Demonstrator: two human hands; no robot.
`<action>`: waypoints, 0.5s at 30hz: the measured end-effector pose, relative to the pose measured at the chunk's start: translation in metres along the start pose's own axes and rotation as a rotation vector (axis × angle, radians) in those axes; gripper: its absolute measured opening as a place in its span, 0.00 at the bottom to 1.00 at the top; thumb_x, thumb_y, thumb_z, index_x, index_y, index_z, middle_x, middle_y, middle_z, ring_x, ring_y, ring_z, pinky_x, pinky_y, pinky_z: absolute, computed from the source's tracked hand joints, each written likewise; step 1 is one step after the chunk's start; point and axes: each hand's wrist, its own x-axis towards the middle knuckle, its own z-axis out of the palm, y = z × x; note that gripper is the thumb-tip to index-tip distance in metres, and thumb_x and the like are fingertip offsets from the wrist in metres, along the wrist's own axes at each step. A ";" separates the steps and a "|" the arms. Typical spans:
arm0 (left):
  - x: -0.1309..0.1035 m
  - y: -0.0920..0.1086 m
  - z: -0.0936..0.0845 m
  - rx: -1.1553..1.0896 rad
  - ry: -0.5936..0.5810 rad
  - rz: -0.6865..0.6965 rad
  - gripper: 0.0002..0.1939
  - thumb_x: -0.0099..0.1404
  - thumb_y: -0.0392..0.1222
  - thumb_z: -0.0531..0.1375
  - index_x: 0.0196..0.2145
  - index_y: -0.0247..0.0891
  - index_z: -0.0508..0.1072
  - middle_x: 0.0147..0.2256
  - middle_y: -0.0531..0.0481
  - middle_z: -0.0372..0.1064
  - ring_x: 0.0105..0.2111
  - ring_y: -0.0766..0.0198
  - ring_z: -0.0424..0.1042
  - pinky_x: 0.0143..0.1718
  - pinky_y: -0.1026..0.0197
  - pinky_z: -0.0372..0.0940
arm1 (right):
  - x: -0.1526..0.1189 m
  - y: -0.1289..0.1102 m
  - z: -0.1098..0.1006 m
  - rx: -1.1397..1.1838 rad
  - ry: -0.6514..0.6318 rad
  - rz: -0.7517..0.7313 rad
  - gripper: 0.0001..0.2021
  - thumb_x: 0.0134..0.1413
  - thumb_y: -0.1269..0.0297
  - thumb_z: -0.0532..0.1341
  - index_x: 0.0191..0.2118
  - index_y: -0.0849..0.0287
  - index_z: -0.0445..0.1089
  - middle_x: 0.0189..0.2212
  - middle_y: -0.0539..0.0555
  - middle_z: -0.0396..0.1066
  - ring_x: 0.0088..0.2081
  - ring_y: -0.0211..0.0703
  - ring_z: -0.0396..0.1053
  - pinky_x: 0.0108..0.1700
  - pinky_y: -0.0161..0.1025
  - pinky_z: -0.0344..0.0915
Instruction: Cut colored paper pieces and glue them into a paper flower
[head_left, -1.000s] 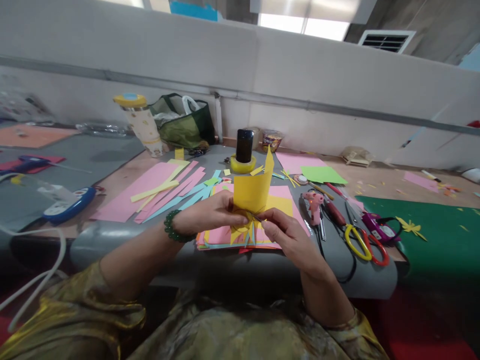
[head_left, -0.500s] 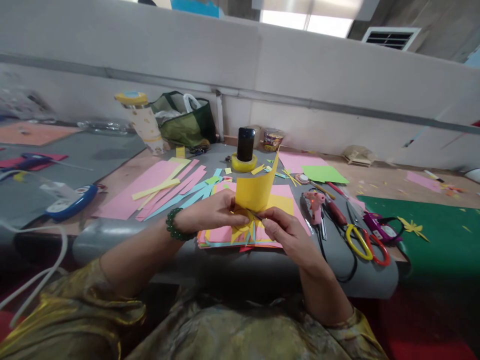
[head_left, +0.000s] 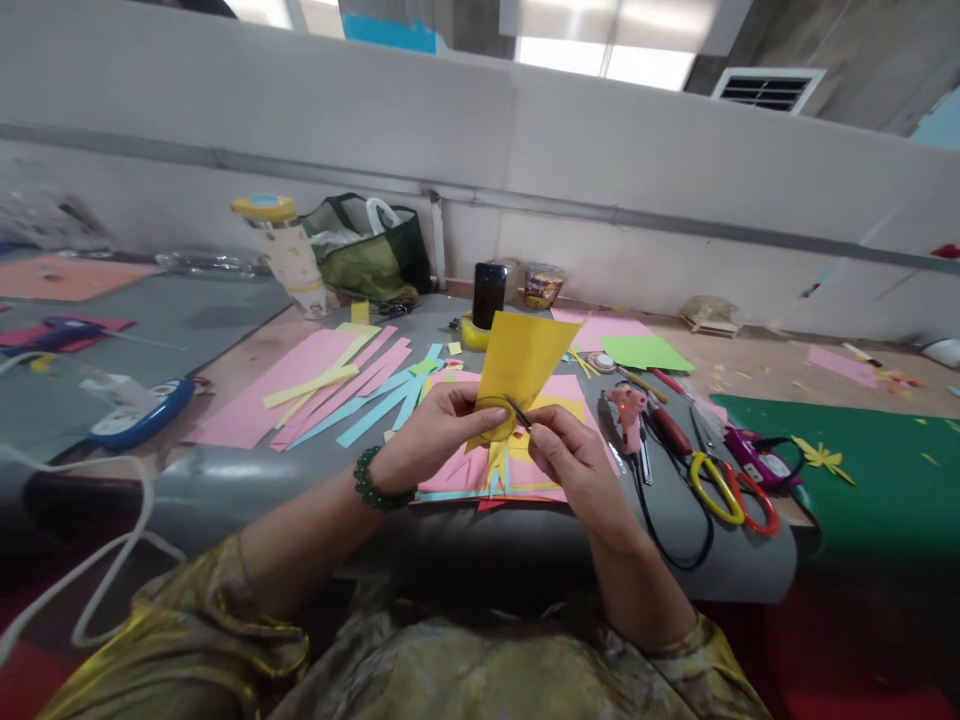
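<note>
A yellow paper sheet (head_left: 525, 355) stands upright, pinched near its lower edge by my left hand (head_left: 442, 428), thumb over a round curved outline at the bottom. My right hand (head_left: 574, 455) grips a small dark tool (head_left: 517, 410), its tip touching the paper beside that outline; whether it is small scissors or a pen-like tool is too small to tell. Below both hands lies a stack of pink and coloured paper (head_left: 450, 485), with thin yellow and blue pieces (head_left: 499, 470) on it. A green bead bracelet (head_left: 375, 480) circles my left wrist.
Pink and blue strips (head_left: 382, 365) lie left of the stack. To the right are a pink glue gun (head_left: 628, 415), scissors with yellow handles (head_left: 716, 490) and a purple device (head_left: 757, 458). A phone (head_left: 490, 290), tumbler (head_left: 289, 255) and green bag (head_left: 375, 255) stand behind.
The yellow sheet has turned and shows its face more broadly. My left hand has shifted slightly right, and the view has tilted up a little.
</note>
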 end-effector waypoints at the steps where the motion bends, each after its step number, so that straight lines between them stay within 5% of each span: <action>1: 0.001 0.003 -0.001 0.014 -0.009 -0.001 0.19 0.51 0.53 0.72 0.28 0.33 0.77 0.22 0.53 0.68 0.22 0.70 0.61 0.23 0.67 0.59 | 0.001 -0.002 0.000 -0.014 0.000 -0.001 0.16 0.58 0.48 0.60 0.37 0.58 0.68 0.20 0.44 0.55 0.23 0.34 0.53 0.23 0.34 0.50; 9: 0.025 0.062 -0.019 0.315 -0.132 0.004 0.10 0.53 0.44 0.69 0.29 0.33 0.79 0.28 0.51 0.74 0.28 0.66 0.69 0.28 0.66 0.64 | 0.027 -0.031 -0.007 -0.053 0.009 -0.069 0.16 0.55 0.47 0.63 0.37 0.56 0.70 0.23 0.45 0.59 0.25 0.35 0.59 0.27 0.34 0.58; 15: 0.035 0.079 -0.004 0.257 -0.117 0.153 0.08 0.54 0.40 0.68 0.32 0.33 0.78 0.30 0.52 0.74 0.33 0.64 0.73 0.34 0.65 0.67 | 0.030 -0.046 -0.002 -0.030 0.123 -0.142 0.18 0.55 0.44 0.63 0.38 0.54 0.68 0.22 0.44 0.56 0.23 0.33 0.56 0.24 0.33 0.54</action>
